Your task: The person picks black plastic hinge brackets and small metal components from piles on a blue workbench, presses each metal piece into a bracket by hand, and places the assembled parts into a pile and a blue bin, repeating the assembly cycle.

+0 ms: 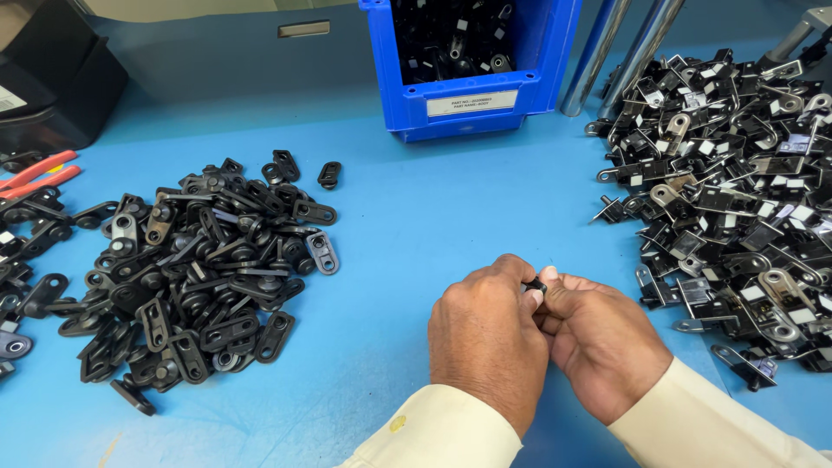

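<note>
- A person is working at a blue table (416,225), and both hands are meeting just right of its middle, near the front edge
- The left hand (485,338) is curling closed, knuckles facing up, its fingertips pinching a small black part (536,284)
- The right hand (598,342) is pressing in from the 3 o'clock side, its thumb and fingers closing on the same small black part, so both hands are gripping it together
- Only a sliver of the part is showing between the fingertips, at the 12 o'clock edge of the joined hands; its shape is too hidden to tell
- Cream sleeves (693,425) are covering both wrists, running off toward 5 o'clock
- A heap of flat black brackets (199,269) is lying at 9 o'clock from the hands, well apart from them
- A larger heap of black and silver metal pieces (737,199) is sitting at 2 o'clock, its nearest edge close to the right hand
- A blue plastic bin (472,100) holding dark parts is standing at 12 o'clock, at the back of the table
- Two shiny metal tubes (620,52) are leaning just right of the bin
- Red tool handles (39,173) are poking in at the far left edge, about 10 o'clock
- A black box (52,74) is sitting in the far left corner
</note>
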`<act>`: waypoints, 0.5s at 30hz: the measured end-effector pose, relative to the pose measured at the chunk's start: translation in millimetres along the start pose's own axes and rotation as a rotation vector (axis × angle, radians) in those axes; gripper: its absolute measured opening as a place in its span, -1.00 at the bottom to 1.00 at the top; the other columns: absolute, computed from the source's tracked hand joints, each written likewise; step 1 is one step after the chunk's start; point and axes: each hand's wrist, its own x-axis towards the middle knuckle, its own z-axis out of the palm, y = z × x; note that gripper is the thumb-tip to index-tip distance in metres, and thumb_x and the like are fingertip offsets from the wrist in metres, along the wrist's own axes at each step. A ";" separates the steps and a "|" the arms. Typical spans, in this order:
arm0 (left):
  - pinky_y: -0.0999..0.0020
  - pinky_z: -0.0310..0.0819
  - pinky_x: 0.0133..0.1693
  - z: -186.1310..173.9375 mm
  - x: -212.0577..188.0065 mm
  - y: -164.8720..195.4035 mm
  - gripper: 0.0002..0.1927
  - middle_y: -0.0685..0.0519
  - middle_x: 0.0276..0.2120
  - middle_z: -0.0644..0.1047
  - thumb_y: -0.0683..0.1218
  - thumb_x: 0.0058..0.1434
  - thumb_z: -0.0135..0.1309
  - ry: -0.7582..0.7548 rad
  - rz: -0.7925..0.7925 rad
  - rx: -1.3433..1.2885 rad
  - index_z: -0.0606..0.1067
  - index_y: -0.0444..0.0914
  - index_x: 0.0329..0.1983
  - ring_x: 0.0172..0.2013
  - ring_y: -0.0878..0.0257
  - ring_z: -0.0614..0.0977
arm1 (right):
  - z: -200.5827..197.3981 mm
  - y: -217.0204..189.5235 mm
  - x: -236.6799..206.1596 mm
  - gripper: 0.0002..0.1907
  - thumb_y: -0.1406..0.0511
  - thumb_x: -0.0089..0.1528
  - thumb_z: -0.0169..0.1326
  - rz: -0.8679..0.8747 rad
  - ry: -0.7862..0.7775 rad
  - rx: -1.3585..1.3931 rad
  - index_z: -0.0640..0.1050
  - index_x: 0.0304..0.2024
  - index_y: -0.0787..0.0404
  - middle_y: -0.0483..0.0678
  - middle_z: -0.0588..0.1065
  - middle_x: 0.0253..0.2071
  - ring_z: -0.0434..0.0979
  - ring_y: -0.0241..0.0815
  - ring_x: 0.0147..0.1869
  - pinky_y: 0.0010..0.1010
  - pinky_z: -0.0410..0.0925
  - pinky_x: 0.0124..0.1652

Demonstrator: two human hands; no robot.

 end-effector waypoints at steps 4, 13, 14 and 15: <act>0.06 0.52 -0.27 0.5 -2.2 -1.1 -0.91 -0.05 -0.35 0.63 -0.16 0.24 0.10 -0.001 0.031 0.019 0.58 -0.27 -0.28 -0.28 0.00 0.66 | -5.9 1.8 5.5 -0.81 0.27 0.38 -0.07 0.039 -0.034 0.038 0.50 -0.18 0.27 -0.10 0.48 -0.30 0.46 -0.27 -0.24 -0.36 0.41 -0.11; 0.13 0.61 -0.28 -3.4 -0.7 -1.9 -0.67 -0.03 -0.34 0.62 -0.18 0.20 0.12 -0.002 0.022 0.070 0.50 -0.20 0.06 -0.21 0.11 0.66 | 2.5 -11.3 -10.8 -0.70 0.18 0.42 -0.16 0.037 -0.095 -0.020 0.46 -0.10 0.28 -0.03 0.48 -0.23 0.49 -0.22 -0.15 -0.28 0.44 -0.06; 0.12 0.61 -0.28 -4.1 -0.9 -1.4 -0.71 -0.02 -0.33 0.63 -0.18 0.21 0.11 0.002 0.031 0.089 0.51 -0.21 0.01 -0.21 0.11 0.66 | 3.2 -13.2 -14.9 -0.65 0.15 0.44 -0.21 0.045 -0.029 -0.052 0.45 -0.05 0.29 0.01 0.49 -0.18 0.49 -0.18 -0.10 -0.25 0.43 -0.01; 0.12 0.61 -0.29 -4.7 -0.9 -1.0 -0.76 -0.01 -0.33 0.63 -0.19 0.22 0.11 0.006 0.041 0.108 0.52 -0.21 -0.03 -0.21 0.11 0.67 | 4.0 -14.7 -17.8 -0.61 0.12 0.45 -0.26 0.052 0.038 -0.083 0.44 -0.01 0.30 0.05 0.49 -0.13 0.50 -0.14 -0.04 -0.22 0.42 0.03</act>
